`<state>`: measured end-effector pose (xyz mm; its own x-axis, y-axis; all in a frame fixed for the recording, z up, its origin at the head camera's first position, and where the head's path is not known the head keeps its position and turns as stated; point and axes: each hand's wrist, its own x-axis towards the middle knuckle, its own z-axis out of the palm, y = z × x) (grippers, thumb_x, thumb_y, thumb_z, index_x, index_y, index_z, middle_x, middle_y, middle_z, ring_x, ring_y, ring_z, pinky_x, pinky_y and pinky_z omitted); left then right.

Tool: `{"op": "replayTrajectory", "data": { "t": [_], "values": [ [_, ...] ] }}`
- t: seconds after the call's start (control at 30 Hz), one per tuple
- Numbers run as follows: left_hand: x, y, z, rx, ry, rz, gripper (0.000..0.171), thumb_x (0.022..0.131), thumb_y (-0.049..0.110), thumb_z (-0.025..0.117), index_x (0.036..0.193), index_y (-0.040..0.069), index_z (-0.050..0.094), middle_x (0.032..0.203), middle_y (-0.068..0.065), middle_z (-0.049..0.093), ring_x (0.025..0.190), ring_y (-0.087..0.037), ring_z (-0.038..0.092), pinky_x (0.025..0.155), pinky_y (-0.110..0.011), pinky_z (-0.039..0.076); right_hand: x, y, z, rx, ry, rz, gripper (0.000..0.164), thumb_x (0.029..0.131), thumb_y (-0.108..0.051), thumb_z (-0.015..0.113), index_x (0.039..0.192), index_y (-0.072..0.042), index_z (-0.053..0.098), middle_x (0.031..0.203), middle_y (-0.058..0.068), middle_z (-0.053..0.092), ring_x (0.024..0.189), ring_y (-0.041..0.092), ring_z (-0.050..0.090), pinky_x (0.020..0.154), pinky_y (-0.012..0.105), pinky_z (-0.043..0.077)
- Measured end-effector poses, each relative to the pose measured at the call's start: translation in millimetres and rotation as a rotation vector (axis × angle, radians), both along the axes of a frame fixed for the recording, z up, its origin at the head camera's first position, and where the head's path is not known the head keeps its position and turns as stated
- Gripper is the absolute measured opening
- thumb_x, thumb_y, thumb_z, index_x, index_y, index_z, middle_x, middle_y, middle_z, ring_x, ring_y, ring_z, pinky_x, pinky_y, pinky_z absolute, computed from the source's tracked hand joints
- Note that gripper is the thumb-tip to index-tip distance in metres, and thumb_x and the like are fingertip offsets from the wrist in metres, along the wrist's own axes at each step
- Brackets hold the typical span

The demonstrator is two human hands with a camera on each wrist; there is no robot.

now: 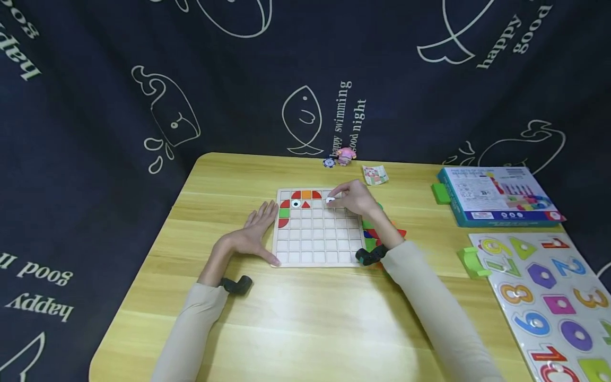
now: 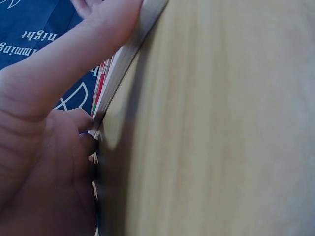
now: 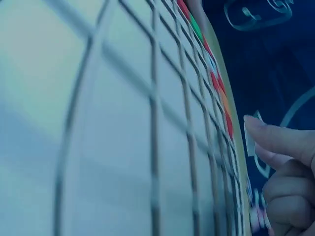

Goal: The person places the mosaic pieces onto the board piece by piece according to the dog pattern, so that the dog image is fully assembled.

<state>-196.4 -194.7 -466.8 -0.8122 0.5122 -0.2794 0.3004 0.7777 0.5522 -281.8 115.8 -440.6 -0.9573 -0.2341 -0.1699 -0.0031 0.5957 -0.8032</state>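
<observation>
Wood-grain table [image 1: 296, 329]: carries the board, lying flat.
Grid board [image 1: 312, 233]: between the hands; tiles fill some upper-left cells.
Left hand [image 1: 249, 239]: fingers spread wide, grasping nothing; thumb at the board's near left corner, fingertips along its left edge.
Right hand [image 1: 357, 199]: over the board's upper right; thumb and index finger pinched together, other fingers curled.
Eye tile [image 1: 330, 200]: between right thumb and index fingertips, just off the grid surface.
Red triangle tile [image 1: 306, 205]: beside the placed eye piece [image 1: 296, 203].
</observation>
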Motion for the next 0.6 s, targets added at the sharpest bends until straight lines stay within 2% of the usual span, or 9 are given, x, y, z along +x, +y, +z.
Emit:
{"op": "replayTrajectory", "data": {
  "t": [0.1, 0.2, 0.23, 0.33, 0.5, 0.6],
  "values": [
    [-0.2, 0, 0.0, 0.002, -0.003, 0.002, 0.148, 0.054, 0.063, 0.085, 0.154, 0.014, -0.013, 0.161, -0.007, -0.023, 0.149, -0.027, -0.023, 0.122, -0.051, -0.010, 0.8, -21, -3.7, -0.002, 0.020, 0.008, 0.023, 0.072, -0.020, 0.085, 0.091, -0.009, 0.077, 0.062, -0.003, 0.051, 0.058, 0.014, 0.032, 0.053, 0.025, 0.029],
    [-0.4, -1, 0.8, 0.002, -0.013, 0.003, 0.149, 0.053, 0.064, 0.085, 0.154, 0.014, -0.014, 0.161, -0.007, -0.024, 0.148, -0.027, -0.024, 0.122, -0.050, -0.011, 0.4, -31, -4.7, 0.005, 0.011, -0.008, 0.027, 0.069, -0.020, 0.087, 0.091, -0.009, 0.077, 0.092, 0.005, 0.068, 0.066, 0.015, 0.037, 0.059, 0.026, 0.034],
    [-0.5, 0, 1.0, 0.002, -0.013, 0.002, 0.150, 0.053, 0.064, 0.085, 0.154, 0.014, -0.014, 0.160, -0.007, -0.025, 0.148, -0.027, -0.024, 0.122, -0.050, -0.011, 0.4, -31, -4.5, 0.007, 0.003, -0.013, 0.027, 0.069, -0.020, 0.087, 0.092, -0.009, 0.077, 0.105, 0.006, 0.069, 0.069, 0.015, 0.038, 0.060, 0.026, 0.035],
    [-0.5, 1, 1.6, 0.004, -0.013, -0.001, 0.150, 0.053, 0.063, 0.085, 0.154, 0.013, -0.015, 0.160, -0.009, -0.025, 0.148, -0.028, -0.024, 0.122, -0.052, -0.011, 0.2, -30, -4.2, -0.016, -0.010, -0.015, 0.027, 0.070, -0.018, 0.087, 0.094, -0.010, 0.078, 0.111, 0.007, 0.070, 0.070, 0.016, 0.038, 0.061, 0.026, 0.034],
    [0.2, 1, 3.4, 0.005, -0.016, 0.003, 0.149, 0.054, 0.060, 0.086, 0.154, 0.011, -0.013, 0.160, -0.010, -0.024, 0.148, -0.029, -0.023, 0.122, -0.053, -0.011, -1.5, -29, -6.1, -0.033, -0.009, 0.012, 0.023, 0.072, -0.014, 0.085, 0.094, -0.009, 0.078, 0.113, 0.008, 0.072, 0.075, 0.016, 0.040, 0.064, 0.026, 0.034],
    [0.5, 1, 4.0, 0.008, -0.017, 0.003, 0.149, 0.054, 0.060, 0.086, 0.154, 0.012, -0.013, 0.161, -0.010, -0.024, 0.149, -0.029, -0.023, 0.122, -0.052, -0.011, -2.5, -30, -7.7, -0.033, -0.014, 0.007, 0.021, 0.072, -0.014, 0.084, 0.092, -0.009, 0.079, 0.110, 0.009, 0.072, 0.071, 0.017, 0.037, 0.061, 0.027, 0.031]
  ]
}}
